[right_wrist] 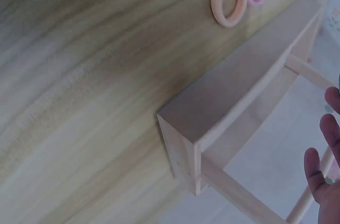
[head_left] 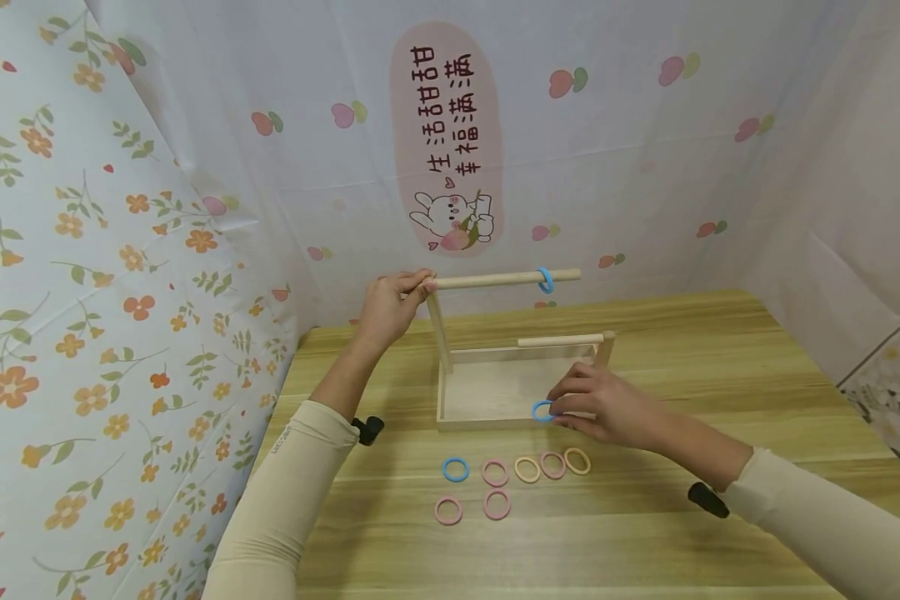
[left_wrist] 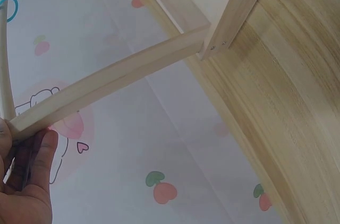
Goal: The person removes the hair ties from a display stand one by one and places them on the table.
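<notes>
A wooden stand has a shallow tray base, a tall post at the left with an upper rod, and a short post at the right with a lower rod. At the tall post's top, my left hand grips the corner where rod and post meet. One blue ring hangs on the upper rod near its free end. Over the tray's front edge, my right hand pinches another blue ring between thumb and fingers. The right wrist view shows only some fingertips.
In front of the stand, a blue ring, several pink rings and two pale yellow rings lie on the wooden table. A printed cloth hangs behind, and a flowered cloth stands at the left.
</notes>
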Demonstrator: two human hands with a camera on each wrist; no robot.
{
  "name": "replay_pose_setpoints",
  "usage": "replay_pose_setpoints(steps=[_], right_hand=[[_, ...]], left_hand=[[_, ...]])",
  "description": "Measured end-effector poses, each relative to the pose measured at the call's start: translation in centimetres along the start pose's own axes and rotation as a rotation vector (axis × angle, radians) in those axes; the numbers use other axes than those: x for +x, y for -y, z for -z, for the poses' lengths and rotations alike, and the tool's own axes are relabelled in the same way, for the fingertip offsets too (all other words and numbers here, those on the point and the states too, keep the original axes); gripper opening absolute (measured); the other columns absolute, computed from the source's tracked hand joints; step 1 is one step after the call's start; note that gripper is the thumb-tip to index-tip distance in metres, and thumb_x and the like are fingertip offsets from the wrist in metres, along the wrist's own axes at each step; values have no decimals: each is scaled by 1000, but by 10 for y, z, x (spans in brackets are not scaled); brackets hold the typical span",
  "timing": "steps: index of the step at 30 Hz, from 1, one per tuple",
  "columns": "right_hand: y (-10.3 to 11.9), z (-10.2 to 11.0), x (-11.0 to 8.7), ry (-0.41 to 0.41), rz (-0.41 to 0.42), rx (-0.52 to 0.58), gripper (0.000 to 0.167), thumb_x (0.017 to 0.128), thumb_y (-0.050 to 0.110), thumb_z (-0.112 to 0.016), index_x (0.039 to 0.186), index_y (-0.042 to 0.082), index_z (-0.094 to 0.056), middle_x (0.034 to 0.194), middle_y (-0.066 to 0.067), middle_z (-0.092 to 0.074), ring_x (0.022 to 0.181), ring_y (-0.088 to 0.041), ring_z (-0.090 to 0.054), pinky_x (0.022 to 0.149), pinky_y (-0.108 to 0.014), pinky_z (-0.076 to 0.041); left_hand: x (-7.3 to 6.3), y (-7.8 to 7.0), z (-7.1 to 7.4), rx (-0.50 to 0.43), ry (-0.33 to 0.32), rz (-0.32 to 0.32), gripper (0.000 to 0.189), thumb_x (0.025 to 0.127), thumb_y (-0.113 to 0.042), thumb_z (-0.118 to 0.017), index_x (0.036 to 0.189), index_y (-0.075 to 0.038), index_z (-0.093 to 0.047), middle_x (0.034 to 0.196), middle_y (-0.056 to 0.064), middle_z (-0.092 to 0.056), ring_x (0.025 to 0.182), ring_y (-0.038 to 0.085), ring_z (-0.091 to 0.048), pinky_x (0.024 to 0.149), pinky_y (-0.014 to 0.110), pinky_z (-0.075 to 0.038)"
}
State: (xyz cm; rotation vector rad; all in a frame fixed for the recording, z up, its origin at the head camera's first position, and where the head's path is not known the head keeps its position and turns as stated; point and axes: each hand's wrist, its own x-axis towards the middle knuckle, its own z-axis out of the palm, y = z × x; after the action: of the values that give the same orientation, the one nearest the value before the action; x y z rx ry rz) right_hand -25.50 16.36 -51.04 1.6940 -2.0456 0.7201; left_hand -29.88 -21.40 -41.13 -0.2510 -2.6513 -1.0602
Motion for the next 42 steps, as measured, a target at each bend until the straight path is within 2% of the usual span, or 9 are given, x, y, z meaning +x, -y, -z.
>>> replay_pose_setpoints(steps=[2,4,6,12,17,20,23,26,42], right_hand=[[1,-2,-1,13,9,5,5,101,21,-85,100,16,-84,105,0,-83,97,-19,-70,80,-35,-62],[3,-4,-1,31,5,-2,15,107,29,-77,100,18,-84,105,2,-83,97,-18,-70,80,-34,-62],[5,-5,-2,43,7,-15,14,106,30,-79,99,19,-84,105,3,-83,96,-16,-69,80,-33,-61],[12,-11,-4,44,35,0,8,93,19,-92,95,19,-84,105,5,-82,96,-15,-68,80,-30,-60],[17,-16,-4,42,37,34,13,102,29,-83,95,18,-84,104,5,-83,96,-15,-68,82,-28,-61],[20,-18,-5,55,20,42,9,92,23,-93,96,19,-85,105,6,-84,97,-13,-69,83,-27,-60],[22,-21,-6,62,14,45,27,76,11,-101,96,20,-85,106,6,-84,98,-13,-69,82,-30,-60],[26,-22,-7,68,20,51,31,73,9,-101,97,21,-84,108,5,-84,98,-14,-67,81,-32,-58],[40,-34,-13,192,-29,65,16,90,16,-93,102,22,-83,110,9,-82,104,-11,-64,84,-32,-55]], left_hand=[[0,1,0,-1,-1,0,38,109,-31,-71,142,-13,-76,137,14,-79,121,36,-77,97,52,-65],[-1,1,0,-3,-1,-1,38,109,-31,-71,142,-13,-76,137,14,-79,121,35,-78,95,52,-65],[-1,2,0,-1,-2,1,38,109,-31,-71,142,-14,-76,137,14,-79,120,35,-78,94,51,-65],[-1,2,-1,-2,-2,3,38,108,-31,-72,142,-14,-76,137,13,-79,119,34,-78,92,51,-65],[-1,1,0,-1,-1,-5,37,109,-30,-72,141,-13,-77,136,14,-79,120,35,-78,96,52,-65],[0,1,0,2,-1,-9,37,109,-30,-71,141,-13,-77,136,14,-80,119,35,-78,96,52,-65],[0,0,1,11,-2,-10,37,108,-31,-71,141,-13,-77,136,13,-80,119,35,-78,95,52,-65],[0,-1,1,15,-1,-4,37,108,-32,-71,141,-14,-77,136,13,-80,119,35,-78,94,51,-65],[0,-1,1,10,2,5,38,108,-31,-72,142,-14,-76,136,14,-79,123,35,-77,99,53,-64]])
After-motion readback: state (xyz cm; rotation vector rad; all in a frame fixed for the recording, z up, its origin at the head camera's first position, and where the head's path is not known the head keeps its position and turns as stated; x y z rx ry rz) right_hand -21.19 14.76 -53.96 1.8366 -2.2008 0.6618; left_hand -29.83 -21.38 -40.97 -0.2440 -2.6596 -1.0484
